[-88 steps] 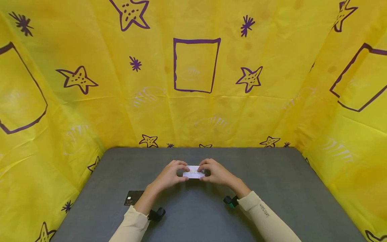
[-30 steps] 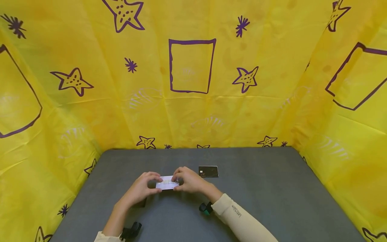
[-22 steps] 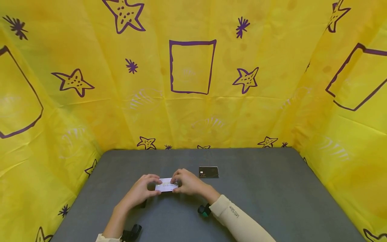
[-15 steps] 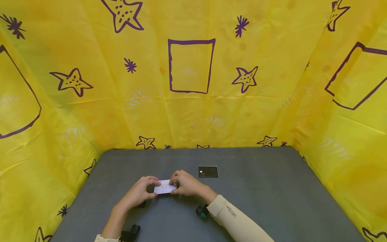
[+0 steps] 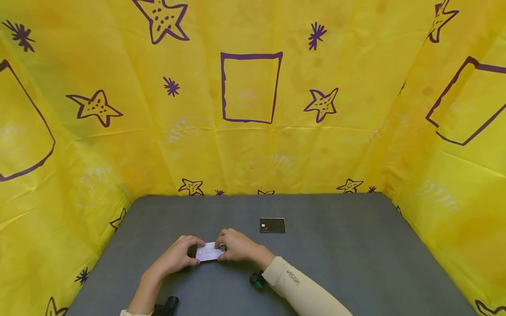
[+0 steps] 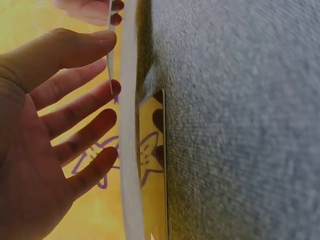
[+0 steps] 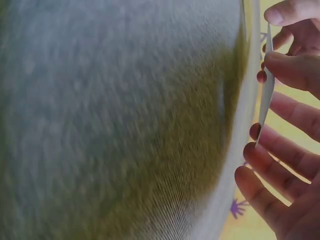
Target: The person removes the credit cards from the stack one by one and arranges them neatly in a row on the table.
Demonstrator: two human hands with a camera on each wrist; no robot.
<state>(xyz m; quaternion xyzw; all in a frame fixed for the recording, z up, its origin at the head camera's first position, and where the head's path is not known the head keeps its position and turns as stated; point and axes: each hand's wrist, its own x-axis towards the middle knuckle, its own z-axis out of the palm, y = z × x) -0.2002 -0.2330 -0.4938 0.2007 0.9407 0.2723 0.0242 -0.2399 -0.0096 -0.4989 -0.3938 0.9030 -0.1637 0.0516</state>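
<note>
A white card with pale lettering is held level between both hands, left of the table's middle. My left hand pinches its left end between thumb and fingers. At the opposite end, my right hand grips the card the same way. Both wrist views show the white card edge-on, a little off the table. Under the left hand lies a dark card, mostly hidden in the head view; its glossy, mirror-like face shows in the left wrist view.
A black card marked VIP lies flat on the grey table, behind and right of the hands. Yellow cloth with purple starfish drawings walls the table at the back and sides. Each wrist wears a black camera mount.
Both hands have carried the white card left and toward the person, uncovering the black VIP card at the table's middle. The left hand and forearm now cover most of the left dark card.
</note>
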